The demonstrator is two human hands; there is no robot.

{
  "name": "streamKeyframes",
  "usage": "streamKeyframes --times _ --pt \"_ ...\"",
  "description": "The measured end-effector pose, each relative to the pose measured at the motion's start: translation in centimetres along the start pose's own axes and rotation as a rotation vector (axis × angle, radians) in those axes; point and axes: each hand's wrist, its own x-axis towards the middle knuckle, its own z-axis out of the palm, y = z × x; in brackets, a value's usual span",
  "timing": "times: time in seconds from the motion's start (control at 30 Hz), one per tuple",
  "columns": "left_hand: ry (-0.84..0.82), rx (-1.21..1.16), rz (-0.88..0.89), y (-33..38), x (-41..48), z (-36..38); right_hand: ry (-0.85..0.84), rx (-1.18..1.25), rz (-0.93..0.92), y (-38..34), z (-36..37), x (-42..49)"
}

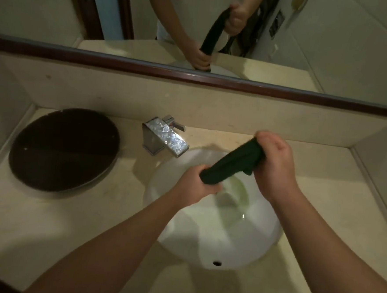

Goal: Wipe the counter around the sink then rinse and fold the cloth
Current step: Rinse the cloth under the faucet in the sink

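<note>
Over the sink (245,248), left hand (195,187) and right hand (274,165) grip the cloth (231,165).

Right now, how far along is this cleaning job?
Wiping looks finished, though the counter shows no clear proof. In hand: the left hand and right hand grip the dark cloth, twisted into a rope over the sink, so it is likely being wrung after rinsing; no water is seen at the tap. Left to do: folding the cloth.
</note>
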Motion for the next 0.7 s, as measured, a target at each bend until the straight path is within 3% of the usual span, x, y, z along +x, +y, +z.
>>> streamKeyframes --times 0.07,0.1,0.17,0.23,0.33,0.43,0.5,0.57,0.7 --pt "0.073 -0.138 -0.144 -1.3 0.0 -1.1 0.028 0.243 0.111 1.9 -0.8 -0.1" --pt "0.141 -0.311 -0.232 -1.7 -0.2 -1.6 0.030 0.236 0.153 3.5 -1.2 -0.2" --pt "0.168 -0.834 -0.347 -2.4 -0.3 -2.7 -0.045 -0.042 0.241 6.5 -1.3 -0.9" --pt "0.118 -1.265 -0.351 -3.2 -0.3 -3.8 -0.260 -0.334 0.429 9.3 -0.9 -1.3" --pt "0.207 -1.530 -0.377 -4.3 -0.1 -5.4 -0.434 -0.705 0.671 11.3 -0.5 1.1" --pt "0.346 -1.536 -0.453 -5.1 0.7 -6.5 -0.289 -0.898 0.463 11.1 1.6 5.4" --pt "0.389 -1.437 -0.499 -5.0 1.5 -6.7 -0.218 -0.792 0.320 9.7 4.6 8.4" --pt "0.401 -1.335 -0.558 -4.7 2.4 -6.5 -0.247 -0.774 0.225 9.0 7.4 10.9" --pt "0.394 -1.158 -0.650 -3.9 3.8 -5.9 -0.391 -1.058 0.065 9.8 10.2 13.4"
